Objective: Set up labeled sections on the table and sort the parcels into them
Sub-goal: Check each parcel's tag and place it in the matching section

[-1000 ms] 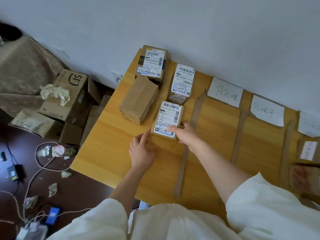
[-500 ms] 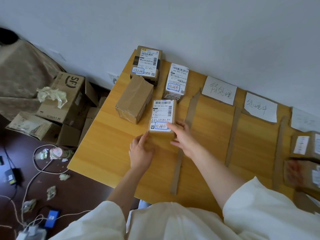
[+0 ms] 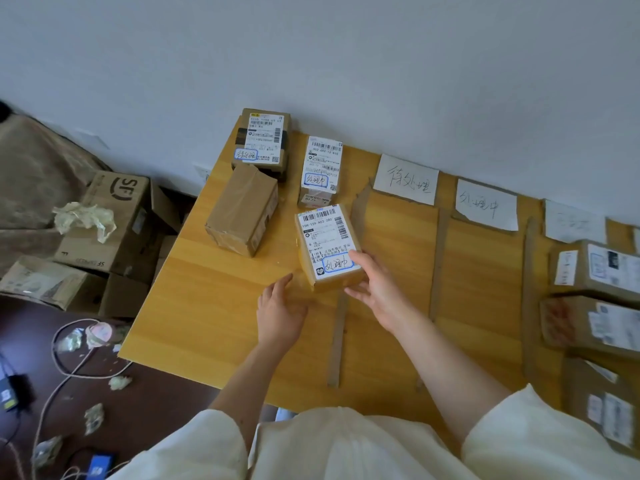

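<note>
My right hand [image 3: 375, 289] grips the near right corner of a small cardboard parcel [image 3: 325, 244] with a white shipping label and a blue-circled handwritten mark; the parcel is tilted up off the wooden table [image 3: 207, 306]. My left hand [image 3: 278, 313] hovers open just left of it, fingers spread. Behind lie three more parcels: a plain taped box [image 3: 244, 211], a labelled box [image 3: 263, 140] by the wall and a white-labelled one [image 3: 320, 171]. Cardboard strips [image 3: 337, 341] divide the table into sections headed by handwritten paper signs [image 3: 407, 180], [image 3: 486, 204].
Several labelled parcels [image 3: 595, 299] are stacked at the table's right edge. Left of the table, on the floor, stand cardboard boxes [image 3: 114, 220] with crumpled paper, cables [image 3: 69, 358] and scraps. The wall runs along the table's far side.
My right hand has closed on the nearest parcel and lifted its front end, pulling it toward me. My left hand stayed beside it. The view shifted slightly.
</note>
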The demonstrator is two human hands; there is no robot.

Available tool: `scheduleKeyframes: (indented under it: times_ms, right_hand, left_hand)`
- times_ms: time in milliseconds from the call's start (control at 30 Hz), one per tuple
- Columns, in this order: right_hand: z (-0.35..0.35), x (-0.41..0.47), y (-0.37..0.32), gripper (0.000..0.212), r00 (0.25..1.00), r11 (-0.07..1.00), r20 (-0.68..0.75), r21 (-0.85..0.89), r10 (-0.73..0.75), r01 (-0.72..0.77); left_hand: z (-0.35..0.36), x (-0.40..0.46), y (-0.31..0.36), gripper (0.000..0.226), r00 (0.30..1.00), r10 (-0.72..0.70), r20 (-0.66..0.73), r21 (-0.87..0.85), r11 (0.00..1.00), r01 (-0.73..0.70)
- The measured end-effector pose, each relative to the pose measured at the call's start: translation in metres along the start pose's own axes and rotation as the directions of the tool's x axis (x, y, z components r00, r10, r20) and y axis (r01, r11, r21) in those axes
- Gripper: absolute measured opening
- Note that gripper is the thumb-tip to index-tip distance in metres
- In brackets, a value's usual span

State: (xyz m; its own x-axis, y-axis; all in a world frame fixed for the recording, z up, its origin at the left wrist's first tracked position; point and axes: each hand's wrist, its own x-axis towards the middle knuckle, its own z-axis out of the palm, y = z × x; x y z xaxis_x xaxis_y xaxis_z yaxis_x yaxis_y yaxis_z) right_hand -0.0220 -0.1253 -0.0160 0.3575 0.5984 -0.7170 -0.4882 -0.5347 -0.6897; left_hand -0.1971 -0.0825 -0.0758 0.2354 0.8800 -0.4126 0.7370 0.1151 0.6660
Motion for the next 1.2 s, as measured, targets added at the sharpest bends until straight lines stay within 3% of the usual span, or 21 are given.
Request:
scheduleKeyframes:
  times_ms: [367, 567, 700, 900, 1067, 1200]
  right_hand:
    - [-0.064, -0.018, 0.009, 0.032, 0.992, 0.977, -0.125, 0.213, 0.014, 0.013]
    - [-0.134, -0.033, 0.004, 0.030, 0.971, 0.883, -0.222, 0.468, 0.084, 0.030]
    - [-0.172, -0.038, -0.003, 0.027, 0.955, 0.826, -0.274, 0.560, 0.113, 0.063]
    - [-0.209, -0.029, -0.012, 0.045, 0.904, 0.888, -0.396, 0.457, 0.160, 0.043]
    - [-0.226, -0.015, -0.019, 0.060, 0.876, 0.898, -0.431, 0.440, 0.217, -0.006]
    - [-0.228, -0.004, -0.031, 0.057, 0.874, 0.887, -0.425, 0.462, 0.235, -0.014]
  left_hand:
    - [0.033, -0.012, 0.035, 0.064, 0.985, 0.159, 0.067, 0.060, 0.985, -0.163]
    - [0.066, -0.011, 0.071, 0.062, 0.938, 0.269, 0.219, 0.134, 0.944, -0.302]
    - [0.089, -0.008, 0.088, 0.063, 0.904, 0.263, 0.338, 0.255, 0.899, -0.357]
    - [0.120, -0.008, 0.102, 0.068, 0.864, 0.204, 0.459, 0.383, 0.832, -0.400]
    - [0.128, -0.011, 0.099, 0.070, 0.883, 0.198, 0.427, 0.401, 0.833, -0.380]
    - [0.129, -0.010, 0.098, 0.071, 0.890, 0.191, 0.414, 0.380, 0.852, -0.359]
